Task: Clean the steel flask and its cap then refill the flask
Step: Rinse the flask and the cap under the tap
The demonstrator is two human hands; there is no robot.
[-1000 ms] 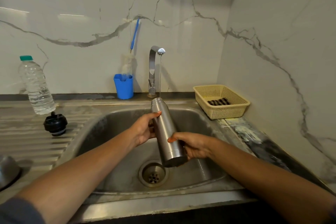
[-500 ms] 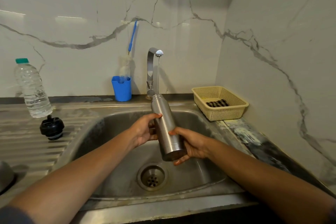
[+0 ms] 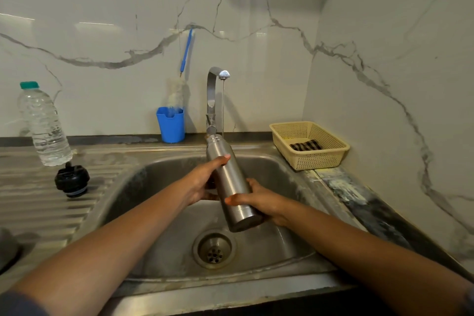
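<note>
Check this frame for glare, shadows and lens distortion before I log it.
Head view: wide-angle bending bows the sink rim; pale streaks glare on the back wall; a broad shadow darkens that wall above the tap; the steel flask is sharp, with soft highlights.

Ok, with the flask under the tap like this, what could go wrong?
The thin stream from the tap meets the tilted flask at its mouth's edge, so water may run down the outside. Wet steel could slip from the left hand and right hand into the sink.
</note>
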